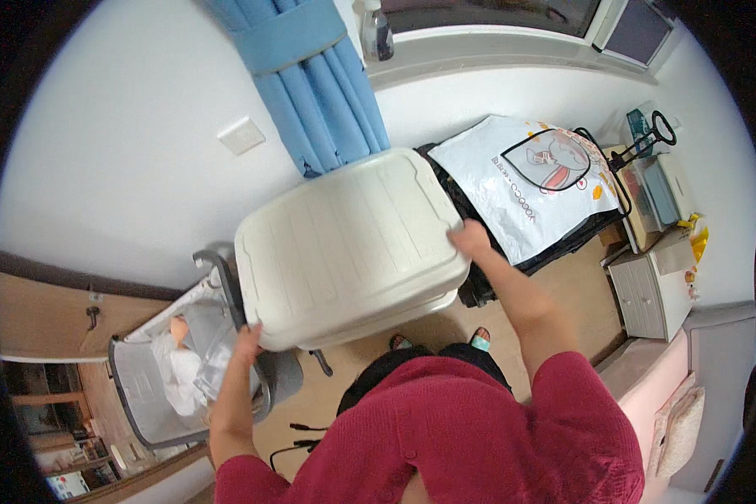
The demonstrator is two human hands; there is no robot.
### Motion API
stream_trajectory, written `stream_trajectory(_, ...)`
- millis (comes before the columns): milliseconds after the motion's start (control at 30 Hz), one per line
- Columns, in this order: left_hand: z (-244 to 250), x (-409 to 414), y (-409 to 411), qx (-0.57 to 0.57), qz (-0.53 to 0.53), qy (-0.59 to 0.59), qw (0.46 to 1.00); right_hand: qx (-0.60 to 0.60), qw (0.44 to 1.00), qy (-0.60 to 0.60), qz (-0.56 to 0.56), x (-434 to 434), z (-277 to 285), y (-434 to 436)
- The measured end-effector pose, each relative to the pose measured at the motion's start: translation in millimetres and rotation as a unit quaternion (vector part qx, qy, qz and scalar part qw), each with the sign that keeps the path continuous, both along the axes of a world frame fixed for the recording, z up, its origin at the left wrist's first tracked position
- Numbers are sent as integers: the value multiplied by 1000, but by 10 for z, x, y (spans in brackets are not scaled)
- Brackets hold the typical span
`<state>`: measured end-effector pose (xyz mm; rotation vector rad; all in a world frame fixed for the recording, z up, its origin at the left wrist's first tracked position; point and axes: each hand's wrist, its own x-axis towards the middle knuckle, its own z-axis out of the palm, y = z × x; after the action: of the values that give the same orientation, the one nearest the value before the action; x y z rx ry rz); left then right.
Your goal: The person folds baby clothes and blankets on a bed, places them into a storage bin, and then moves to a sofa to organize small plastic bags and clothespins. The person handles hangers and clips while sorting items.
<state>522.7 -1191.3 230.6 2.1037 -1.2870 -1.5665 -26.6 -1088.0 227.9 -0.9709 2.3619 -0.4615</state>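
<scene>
A large off-white plastic storage box with a ribbed lid (353, 246) fills the middle of the view, tilted towards me. My left hand (248, 343) grips its near left corner. At the right end, my right hand (470, 239) holds the rim, with the fingers partly hidden beneath it. Under the box shows a second off-white rim (409, 312); whether it belongs to another box I cannot tell. Right beside my right hand lies a white printed plastic bag (479, 183) on a black item.
A grey chair (283, 378) and a grey-rimmed bin (148, 384) holding plastic bags stand at the left. Blue curtain (327, 107) hangs behind the box. To the right are a small white cabinet (639, 299) and a pink-covered bed (652, 384). Black cables (302, 444) lie on the floor.
</scene>
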Motion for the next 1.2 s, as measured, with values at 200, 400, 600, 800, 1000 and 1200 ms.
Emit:
stream_trajectory(200,-309,-244,56,-106,-138,-254,951,-1,998,33,-55,238,-430,388)
stream_trajectory(400,-769,1,-120,-109,-126,-129,978,-7,996,-7,-91,221,-417,352)
stream_trajectory(600,-1048,237,-287,-164,-185,-187,951,34,994,-36,-100,241,-472,257)
stream_trajectory(800,-886,38,-121,-174,-231,-217,932,-6,996,-39,-79,134,-530,356)
stream_trajectory(1000,-13,-615,454,-271,-195,-233,913,-10,995,-103,-9,-34,-646,492)
stream_trajectory(1200,-92,-108,1143,-136,-111,-34,984,-99,875,-407,-241,-532,-939,1112)
